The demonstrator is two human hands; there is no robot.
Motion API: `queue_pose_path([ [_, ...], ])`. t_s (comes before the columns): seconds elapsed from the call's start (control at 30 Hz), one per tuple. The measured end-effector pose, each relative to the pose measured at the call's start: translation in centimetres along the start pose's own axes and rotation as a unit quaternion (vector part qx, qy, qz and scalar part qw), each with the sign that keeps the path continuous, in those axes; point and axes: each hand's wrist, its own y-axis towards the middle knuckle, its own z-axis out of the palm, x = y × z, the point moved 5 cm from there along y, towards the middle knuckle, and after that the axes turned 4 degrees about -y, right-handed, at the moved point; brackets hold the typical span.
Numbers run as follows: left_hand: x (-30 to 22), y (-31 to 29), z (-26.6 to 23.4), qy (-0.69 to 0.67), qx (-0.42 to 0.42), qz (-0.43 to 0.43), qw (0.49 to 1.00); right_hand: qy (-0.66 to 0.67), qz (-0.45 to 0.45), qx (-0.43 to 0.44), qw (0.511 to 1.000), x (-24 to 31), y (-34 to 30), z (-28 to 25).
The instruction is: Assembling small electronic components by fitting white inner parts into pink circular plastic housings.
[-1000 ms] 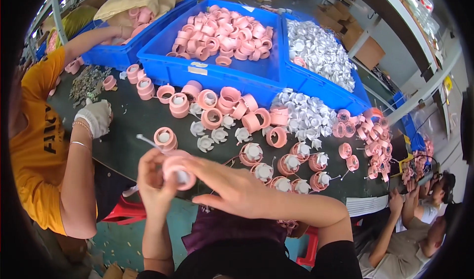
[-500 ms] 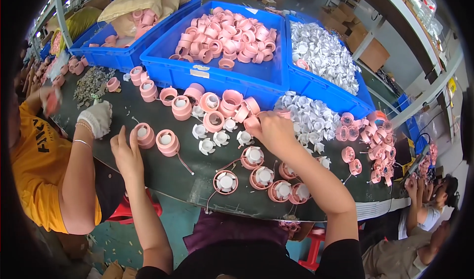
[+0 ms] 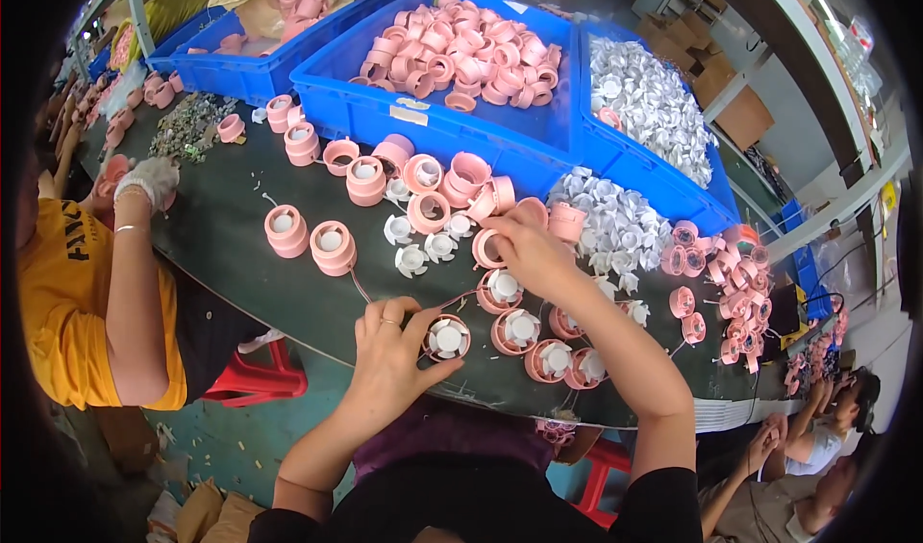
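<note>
My left hand has its thumb and fingers closed round a pink round housing with a white fan wheel in it, at the table's near edge. Further up, my right hand grips an open pink ring between thumb and fingers; part of the ring is hidden by the hand. Just below it stand more pink housings with white fan wheels. Loose white fan wheels lie to the left of the ring. Two assembled pink cylinders stand further left, one trailing a thin wire.
A blue bin of pink rings stands at the back, beside another blue bin of white fan wheels. White fan wheels are heaped before it. Pink parts pile up at right. A co-worker's gloved hand is at left.
My left hand has left the pink cylinders at left, come right and nearer, and taken hold of the near housing. My right hand stays about where it was; its ring now sits lower, opening visible.
</note>
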Motion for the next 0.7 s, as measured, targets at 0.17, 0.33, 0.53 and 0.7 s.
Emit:
queue_pose_path([
  [0.17, -0.2, -0.4, -0.9, -0.018, -0.016, 0.017, 1.000, -0.028, 0.036, -0.002, 0.999, 1.5, -0.7, -0.8],
  [0.33, -0.7, 0.2, -1.9, -0.134, -0.048, 0.042, 0.989, -0.049, -0.014, -0.046, 0.998, 1.7, 0.3, 0.0],
  [0.53, 0.0, -0.6, -2.7, -0.277, -0.071, -0.100, 0.953, 0.389, -0.098, -0.060, 0.914, 6.2, -3.8, -3.4],
  [0.7, -2.5, 0.0, -2.5, -0.243, -0.102, -0.011, 0.965, 0.388, -0.147, -0.078, 0.906, 9.4, -8.6, -3.0],
])
